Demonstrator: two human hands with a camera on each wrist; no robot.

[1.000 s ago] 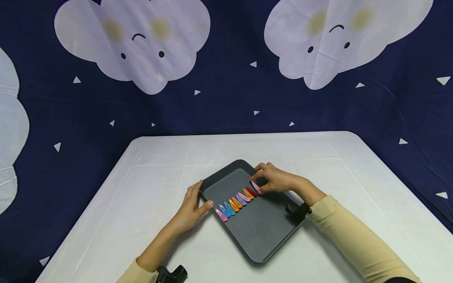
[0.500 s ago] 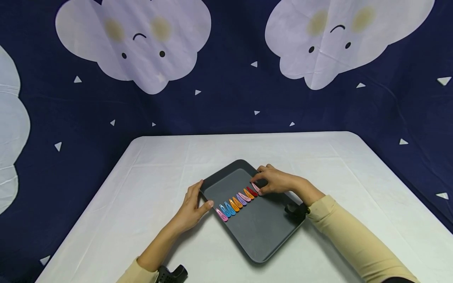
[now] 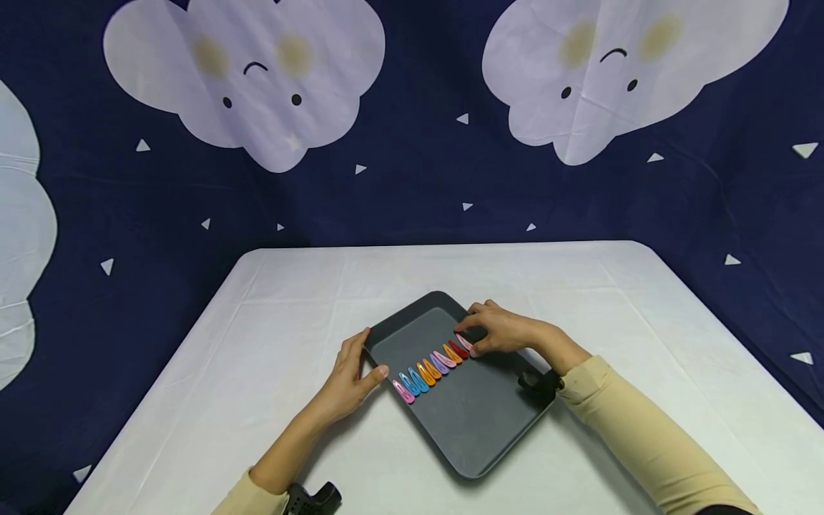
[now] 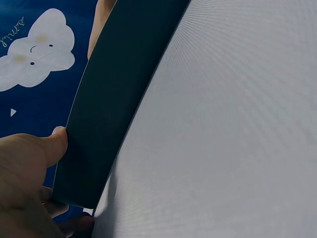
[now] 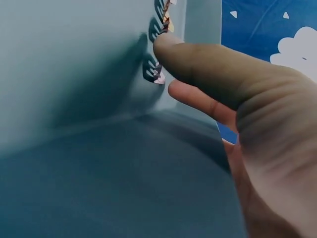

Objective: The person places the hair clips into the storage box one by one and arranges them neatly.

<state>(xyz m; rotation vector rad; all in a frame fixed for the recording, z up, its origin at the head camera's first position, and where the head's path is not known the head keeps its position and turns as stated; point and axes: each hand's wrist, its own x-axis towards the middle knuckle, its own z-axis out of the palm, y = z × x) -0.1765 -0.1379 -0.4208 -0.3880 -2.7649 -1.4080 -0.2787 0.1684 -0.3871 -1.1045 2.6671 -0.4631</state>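
A dark grey baking tray (image 3: 476, 429) lies at an angle on the white table. Across its floor runs a slanting row of snap hair clips in pink, blue (image 3: 413, 381), orange, purple and red (image 3: 458, 349). My left hand (image 3: 347, 379) holds the tray's left rim, thumb over the edge and fingers along the outside. At the row's upper right end, the thumb and index finger of my right hand (image 3: 505, 329) hold a pink hair clip (image 3: 464, 342) by its ends. In the right wrist view this clip (image 5: 154, 72) sits between thumb and finger, near the tray wall.
The white tabletop (image 3: 309, 286) surrounds the tray. Behind it hangs a dark blue cloth (image 3: 412, 200) with clouds and small triangles. Black wrist cameras (image 3: 541, 383) are strapped to both wrists, the right one above the tray.
The right hand has brought the pink clip slightly down and toward the row, beside the red one. The left hand and tray stay in place.
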